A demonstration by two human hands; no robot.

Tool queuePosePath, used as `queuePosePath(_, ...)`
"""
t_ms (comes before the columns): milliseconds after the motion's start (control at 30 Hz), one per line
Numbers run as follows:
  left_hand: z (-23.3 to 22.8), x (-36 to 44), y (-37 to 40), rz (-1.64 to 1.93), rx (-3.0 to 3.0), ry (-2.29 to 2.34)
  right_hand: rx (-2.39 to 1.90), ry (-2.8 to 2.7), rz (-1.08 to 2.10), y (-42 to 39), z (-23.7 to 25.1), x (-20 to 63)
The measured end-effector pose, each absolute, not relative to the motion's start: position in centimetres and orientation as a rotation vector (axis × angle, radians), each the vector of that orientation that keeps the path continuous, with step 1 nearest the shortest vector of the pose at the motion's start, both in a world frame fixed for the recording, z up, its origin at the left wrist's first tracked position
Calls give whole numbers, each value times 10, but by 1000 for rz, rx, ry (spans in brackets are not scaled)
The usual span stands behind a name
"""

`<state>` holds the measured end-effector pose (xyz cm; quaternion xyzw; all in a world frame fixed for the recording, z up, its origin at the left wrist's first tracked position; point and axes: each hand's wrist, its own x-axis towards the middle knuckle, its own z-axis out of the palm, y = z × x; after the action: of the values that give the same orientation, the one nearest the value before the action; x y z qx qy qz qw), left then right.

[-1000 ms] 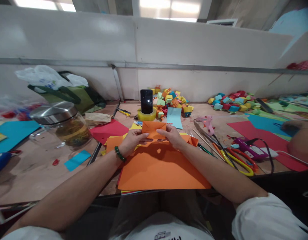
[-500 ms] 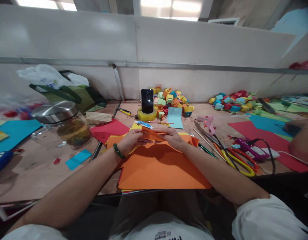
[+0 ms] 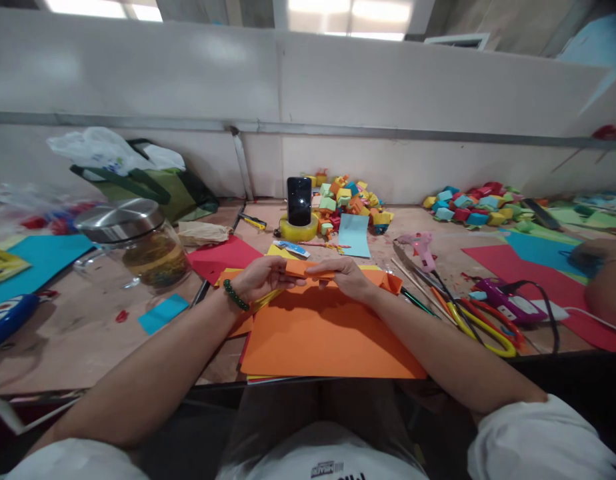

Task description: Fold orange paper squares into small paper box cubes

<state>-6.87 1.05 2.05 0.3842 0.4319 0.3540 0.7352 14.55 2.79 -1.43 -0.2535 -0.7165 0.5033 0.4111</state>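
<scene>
Remotely, I had the left hand (image 3: 265, 279) and right hand (image 3: 350, 277) pinching folded orange paper (image 3: 297, 268) between their fingers; neat folding, I judged, needed matched edges and even pressure.

And it is all taken in from the wearer's head, a single view aimed forward and down across the table (image 3: 103, 350). The white shirt (image 3: 328, 460) is caught at the bottom edge, seen steeply from above; the left forearm (image 3: 148, 377) and right forearm (image 3: 453, 347) are led in from the lower corners. Dead centre, at arm's length, the left hand (image 3: 263, 279) and right hand (image 3: 351, 279) are framed from behind. Beyond, the pale partition (image 3: 413, 93) is faced nearly square-on, with bright panes (image 3: 348, 15) let in above it. A wide sweep, too: the glass jug (image 3: 155, 263) is included at left, another person's arm (image 3: 608, 287) clipped at right.
</scene>
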Motion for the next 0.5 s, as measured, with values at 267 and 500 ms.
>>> queuePosePath(267, 16, -65, 6, 817, 1029, 1008, -639, -1855, 1259, 31, -20, 146)
queuePosePath(500, 11, -57, 0, 1048, 1639, 1178, -544, -1926, 1328, 30, 4, 161)
